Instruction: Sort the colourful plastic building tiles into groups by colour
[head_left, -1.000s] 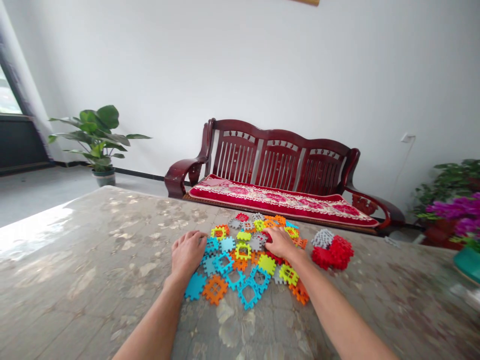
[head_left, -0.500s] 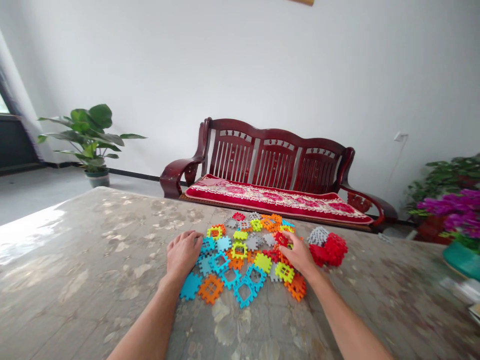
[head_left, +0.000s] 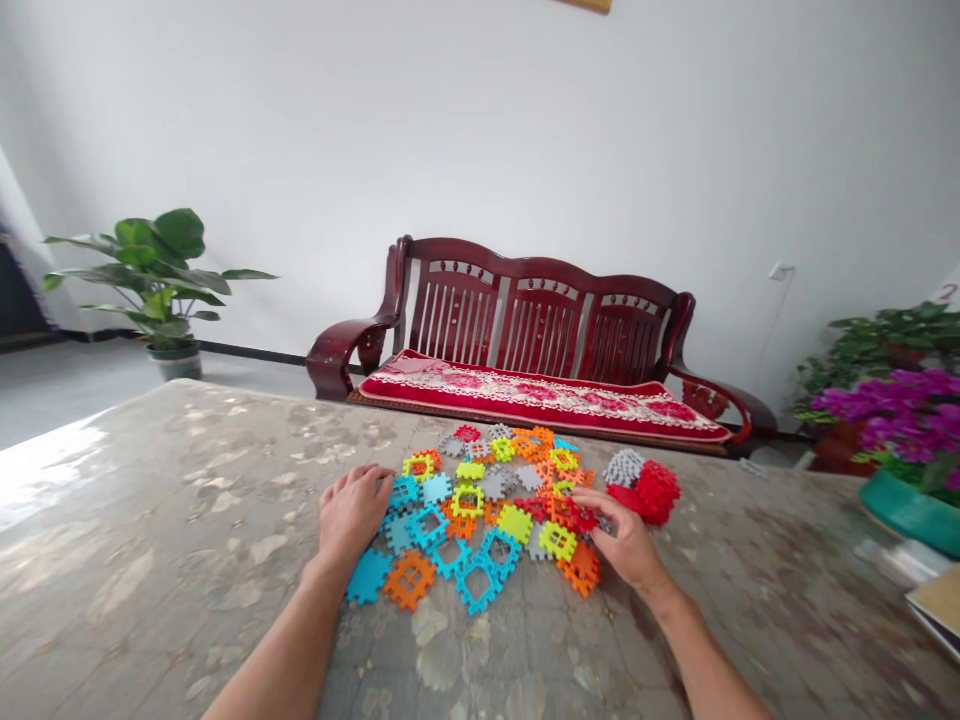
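My right hand (head_left: pixel 626 545) pinches a square red tile (head_left: pixel 577 518), roughly flat, just left of the red stack (head_left: pixel 654 490). My left hand (head_left: pixel 351 510) lies spread on loose tiles (head_left: pixel 480 580) farther left of it.

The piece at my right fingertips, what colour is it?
Red; the piece by the right hand shows best in head view.

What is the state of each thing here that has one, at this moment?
red tile: gripped by the right hand, at the pile's right side.
left hand: open, palm down on blue tiles.
loose tiles: lying flat, scattered on the table.
red cluster: tiles joined together, resting on the table.
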